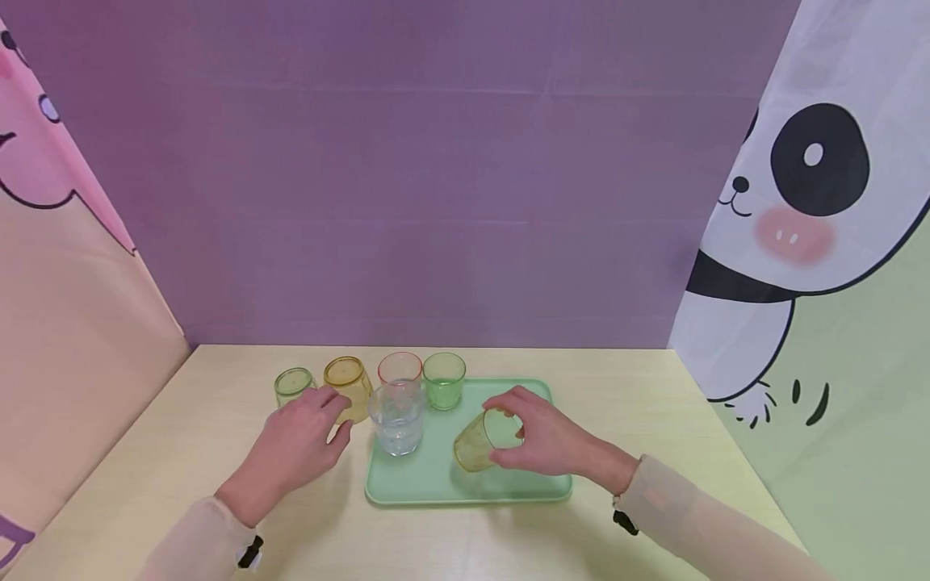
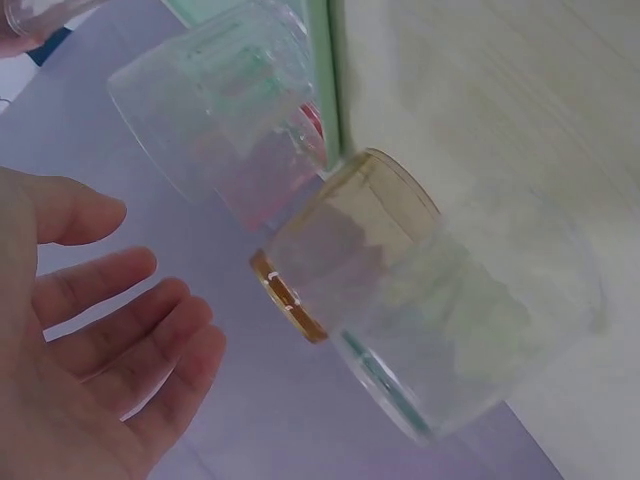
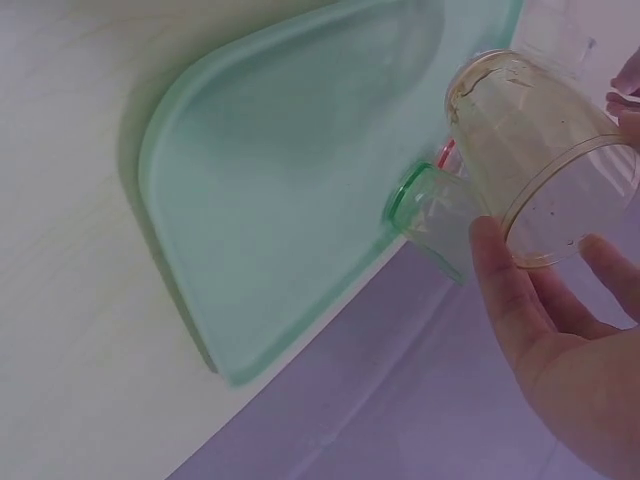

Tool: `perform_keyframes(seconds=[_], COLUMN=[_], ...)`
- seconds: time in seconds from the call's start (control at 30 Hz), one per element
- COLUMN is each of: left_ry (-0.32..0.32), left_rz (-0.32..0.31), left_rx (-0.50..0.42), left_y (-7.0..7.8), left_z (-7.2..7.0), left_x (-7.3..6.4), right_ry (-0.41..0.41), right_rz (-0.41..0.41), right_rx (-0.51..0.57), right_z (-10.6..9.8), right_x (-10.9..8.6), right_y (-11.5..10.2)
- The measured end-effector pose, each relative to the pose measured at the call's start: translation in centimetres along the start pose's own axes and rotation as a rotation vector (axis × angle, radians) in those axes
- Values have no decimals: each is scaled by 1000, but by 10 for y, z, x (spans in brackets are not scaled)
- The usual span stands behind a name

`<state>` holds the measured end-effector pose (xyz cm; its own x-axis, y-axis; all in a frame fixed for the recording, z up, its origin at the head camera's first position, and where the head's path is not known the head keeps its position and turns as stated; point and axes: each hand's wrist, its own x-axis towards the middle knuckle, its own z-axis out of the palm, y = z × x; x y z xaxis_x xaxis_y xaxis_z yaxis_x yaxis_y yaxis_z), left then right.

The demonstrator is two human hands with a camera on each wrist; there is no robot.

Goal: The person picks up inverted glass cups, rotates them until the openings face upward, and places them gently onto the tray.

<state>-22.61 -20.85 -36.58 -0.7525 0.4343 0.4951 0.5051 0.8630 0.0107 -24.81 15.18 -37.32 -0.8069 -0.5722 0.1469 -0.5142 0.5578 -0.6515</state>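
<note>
My right hand [image 1: 545, 436] grips a pale amber glass [image 1: 474, 445] near its rim, fingers and thumb on opposite sides. The glass is tilted above the green tray [image 1: 436, 488], its mouth toward the palm. My left hand [image 1: 298, 444] holds nothing; its fingers are relaxed and apart in the left wrist view. Close to it, an amber glass [image 2: 345, 240] and a green-tinted glass [image 2: 470, 310] stand upside down on the table. Upright on the tray's left part are a clear glass [image 1: 397, 428] and a green glass [image 1: 444, 383], with a red-rimmed glass [image 1: 400, 368] behind the clear one.
The light wooden table [image 1: 625, 420] extends around the tray. A purple cloth wall [image 1: 450, 177] stands behind the table, with a panda-printed cloth [image 1: 799, 226] on the right and a pink-figured cloth [image 1: 58, 161] on the left.
</note>
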Motion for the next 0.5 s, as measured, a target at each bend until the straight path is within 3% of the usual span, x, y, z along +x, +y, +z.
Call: perform_keyframes(seconds=[0.23,0.5], left_ry=[-27,-83], left_rz=[-55,-149], left_rx=[26,69], left_y=[-15,-31], left_z=[-1,-1], left_x=[-5,-10], right_ry=[-18,37], right_rz=[-6,-13], right_rx=[-72,-171], right_z=[0,-6], right_x=[-2,-3], right_y=[3,2])
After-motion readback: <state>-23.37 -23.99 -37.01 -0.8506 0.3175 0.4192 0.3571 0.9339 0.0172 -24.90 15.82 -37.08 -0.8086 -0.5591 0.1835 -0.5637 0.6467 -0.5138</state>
